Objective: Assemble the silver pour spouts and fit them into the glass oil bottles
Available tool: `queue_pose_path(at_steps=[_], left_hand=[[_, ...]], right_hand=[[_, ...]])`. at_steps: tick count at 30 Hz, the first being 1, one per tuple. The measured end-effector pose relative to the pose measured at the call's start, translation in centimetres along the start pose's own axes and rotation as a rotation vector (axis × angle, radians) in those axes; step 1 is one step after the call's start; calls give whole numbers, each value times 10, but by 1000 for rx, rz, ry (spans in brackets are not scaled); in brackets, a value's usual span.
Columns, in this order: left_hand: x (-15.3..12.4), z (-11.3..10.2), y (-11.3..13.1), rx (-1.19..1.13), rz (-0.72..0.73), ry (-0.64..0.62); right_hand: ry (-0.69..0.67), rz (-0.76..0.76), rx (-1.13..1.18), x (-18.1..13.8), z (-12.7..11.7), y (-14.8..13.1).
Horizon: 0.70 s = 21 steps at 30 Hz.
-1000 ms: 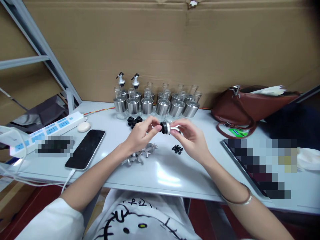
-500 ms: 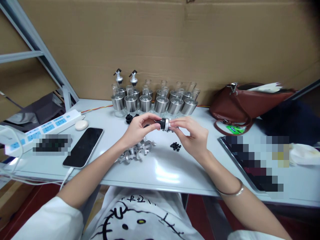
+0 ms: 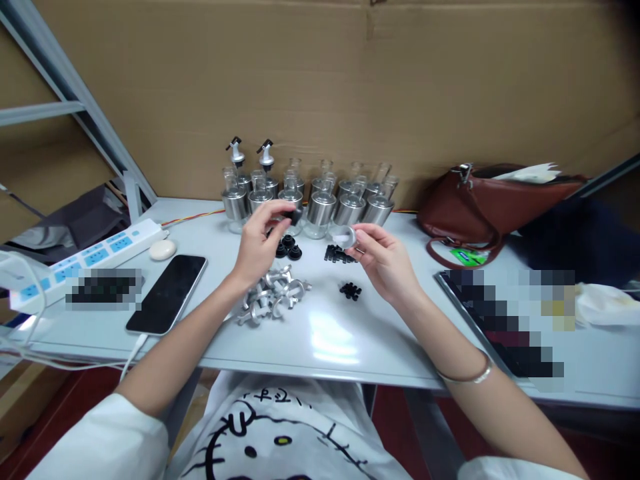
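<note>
- Black plug [image 3: 297, 216], or what looks like one, is pinched by the left hand [image 3: 257, 245]. Fingers cover part of it, so its full shape is hard to see.
- Silver cap [image 3: 351, 237] is held by the right hand [image 3: 389, 265], between the thumb and finger. It is up above the table [image 3: 385, 343], near the plug but not touching it.
- Both hands are in the middle, a little apart, with a gap between them.
- Shiny silver caps [image 3: 278, 307] lie in a messy pile on the table, close to the left wrist.
- More black plugs [image 3: 295, 252] sit together just past that pile, below the left hand's fingertips.
- Flat black bits [image 3: 338, 254] lie in a bunch under the right hand's cap.
- Tiny black bits [image 3: 351, 291] make a small heap nearer the person.
- Glass and metal bottles [image 3: 321, 209] stand in two rows at the back. Two at the left end of the back row have silver spouts [image 3: 267, 158] with black tops.
- On the left are a phone [image 3: 167, 293], a white round case [image 3: 163, 250] and a power strip [image 3: 95, 259].
- On the right is a brown bag [image 3: 455, 217].
</note>
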State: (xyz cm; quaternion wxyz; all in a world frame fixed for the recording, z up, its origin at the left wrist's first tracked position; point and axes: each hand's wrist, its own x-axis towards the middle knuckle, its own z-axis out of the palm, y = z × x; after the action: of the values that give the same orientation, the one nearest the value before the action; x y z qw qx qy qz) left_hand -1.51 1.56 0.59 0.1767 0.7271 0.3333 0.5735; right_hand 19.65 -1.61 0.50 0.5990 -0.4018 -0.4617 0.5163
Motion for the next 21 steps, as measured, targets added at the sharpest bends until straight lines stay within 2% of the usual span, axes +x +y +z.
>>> queue_pose_path(at_steps=[3, 8, 13, 18, 21], left_hand=[[7, -13, -16, 265, 17, 19], [8, -25, -42, 478, -56, -165], [2, -20, -51, 537, -12, -251], [-1, -16, -54, 625, 100, -476], [-2, -17, -55, 660, 127, -512]], right_hand=[[30, -9, -40, 1, -2, 2], [43, 11, -1, 1, -3, 4], [63, 6, 32, 0, 0, 2], [34, -39, -35, -1, 1, 2], [24, -21, -17, -2, 1, 3]])
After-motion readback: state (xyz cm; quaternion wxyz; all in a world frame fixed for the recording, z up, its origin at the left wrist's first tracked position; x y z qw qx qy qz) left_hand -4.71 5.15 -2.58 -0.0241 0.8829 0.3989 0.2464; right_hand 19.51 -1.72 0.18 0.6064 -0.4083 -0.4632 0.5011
